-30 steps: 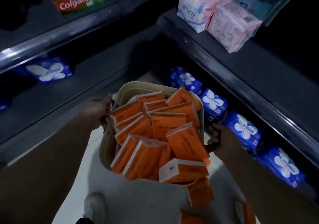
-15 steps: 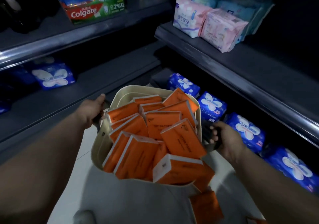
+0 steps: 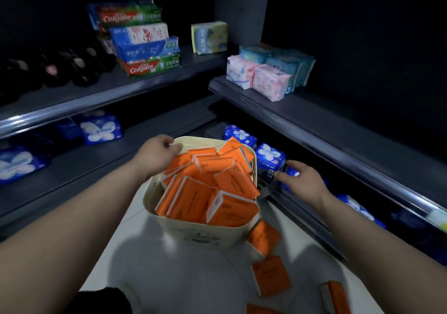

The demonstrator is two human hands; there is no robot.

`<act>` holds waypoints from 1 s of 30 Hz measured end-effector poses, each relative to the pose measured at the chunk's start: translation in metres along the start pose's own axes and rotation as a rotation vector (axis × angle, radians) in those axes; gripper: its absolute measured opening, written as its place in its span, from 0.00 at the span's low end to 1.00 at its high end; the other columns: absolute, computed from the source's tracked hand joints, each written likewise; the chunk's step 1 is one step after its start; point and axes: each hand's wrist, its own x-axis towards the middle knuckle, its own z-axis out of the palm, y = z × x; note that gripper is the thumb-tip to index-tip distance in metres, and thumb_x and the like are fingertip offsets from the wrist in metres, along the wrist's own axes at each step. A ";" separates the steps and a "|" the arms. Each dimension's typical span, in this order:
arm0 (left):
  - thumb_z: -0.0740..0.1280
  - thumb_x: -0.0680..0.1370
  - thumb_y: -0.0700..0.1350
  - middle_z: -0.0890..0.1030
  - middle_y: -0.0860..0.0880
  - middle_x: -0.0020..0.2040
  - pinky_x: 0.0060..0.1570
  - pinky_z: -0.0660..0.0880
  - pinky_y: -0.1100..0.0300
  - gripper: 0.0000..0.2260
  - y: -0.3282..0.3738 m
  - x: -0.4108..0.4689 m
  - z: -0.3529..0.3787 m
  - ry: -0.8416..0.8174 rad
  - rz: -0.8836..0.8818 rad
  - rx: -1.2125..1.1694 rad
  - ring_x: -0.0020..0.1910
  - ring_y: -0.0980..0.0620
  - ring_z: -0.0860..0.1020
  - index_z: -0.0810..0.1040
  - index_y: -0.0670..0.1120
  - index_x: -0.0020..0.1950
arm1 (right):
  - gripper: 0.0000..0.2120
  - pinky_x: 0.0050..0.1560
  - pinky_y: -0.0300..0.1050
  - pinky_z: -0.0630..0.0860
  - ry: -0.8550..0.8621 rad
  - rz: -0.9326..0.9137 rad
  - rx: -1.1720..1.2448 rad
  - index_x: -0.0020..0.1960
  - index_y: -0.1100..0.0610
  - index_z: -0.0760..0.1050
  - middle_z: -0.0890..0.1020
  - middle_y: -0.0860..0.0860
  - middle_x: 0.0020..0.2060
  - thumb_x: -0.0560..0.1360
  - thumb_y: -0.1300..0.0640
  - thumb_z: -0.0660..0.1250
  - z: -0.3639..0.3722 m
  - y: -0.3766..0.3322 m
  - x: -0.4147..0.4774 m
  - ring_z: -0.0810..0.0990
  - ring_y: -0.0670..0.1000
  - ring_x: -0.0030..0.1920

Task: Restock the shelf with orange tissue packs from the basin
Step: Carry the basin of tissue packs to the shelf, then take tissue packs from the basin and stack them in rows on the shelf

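Orange tissue packs point(image 3: 208, 192) fill the cream basin point(image 3: 205, 237) to the brim, heaped at every angle, some on edge with their white ends showing and one poking up past the far rim. The basin stands on the pale floor point(image 3: 169, 270), in the corner where two dark shelf units meet. Four loose packs point(image 3: 271, 275) of the same orange lie on the floor by its near right side, the closest leaning against the basin's wall.

My left arm runs bare and nearly straight from the lower left. My left hand point(image 3: 157, 154) sits at the basin's far left rim, back of the hand up and fingers curled downward. The thumb lies along the rim beside the topmost packs. Whether those fingers grip the rim, pinch a pack or merely rest there I cannot tell (the hand is blurred just at that spot).

My right arm comes in from the lower right with the wrist a little bent. My right hand point(image 3: 304, 180) hovers palm down to the right of the basin, apart from it. Its fingers are straight and spread, holding nothing, and point left toward the basin's side. It hangs in front of the blue butterfly-print packs point(image 3: 269, 155) lined along the lowest right shelf point(image 3: 326, 219).

Higher up, Colgate toothpaste boxes point(image 3: 150, 65) are stacked on the left shelf, and pink and pale blue packs point(image 3: 271, 81) sit on the right one.
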 end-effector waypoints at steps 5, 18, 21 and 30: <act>0.67 0.76 0.51 0.80 0.47 0.55 0.54 0.73 0.58 0.19 0.017 -0.047 0.012 -0.068 0.124 0.049 0.54 0.48 0.78 0.75 0.43 0.64 | 0.31 0.61 0.41 0.66 0.001 -0.052 0.003 0.70 0.55 0.70 0.75 0.52 0.66 0.70 0.47 0.72 -0.011 -0.002 -0.033 0.73 0.52 0.65; 0.68 0.73 0.57 0.73 0.48 0.66 0.63 0.70 0.53 0.28 0.021 -0.041 0.092 -0.349 0.338 0.481 0.64 0.48 0.72 0.67 0.50 0.70 | 0.22 0.61 0.51 0.72 -0.031 -0.171 -0.279 0.63 0.58 0.74 0.77 0.56 0.61 0.72 0.50 0.69 0.001 0.008 -0.022 0.74 0.57 0.62; 0.70 0.72 0.58 0.69 0.49 0.70 0.65 0.68 0.54 0.33 0.020 -0.037 0.106 -0.460 0.380 0.591 0.67 0.49 0.69 0.64 0.51 0.73 | 0.19 0.59 0.53 0.72 -0.035 -0.185 -0.300 0.60 0.58 0.76 0.79 0.57 0.58 0.72 0.51 0.69 0.006 0.010 -0.011 0.75 0.57 0.60; 0.72 0.71 0.48 0.78 0.49 0.57 0.51 0.69 0.59 0.17 0.025 -0.017 0.101 -0.459 0.424 0.580 0.56 0.49 0.75 0.77 0.49 0.59 | 0.18 0.54 0.48 0.74 -0.042 -0.172 -0.256 0.61 0.54 0.76 0.80 0.55 0.55 0.72 0.52 0.69 0.012 0.016 -0.003 0.77 0.56 0.54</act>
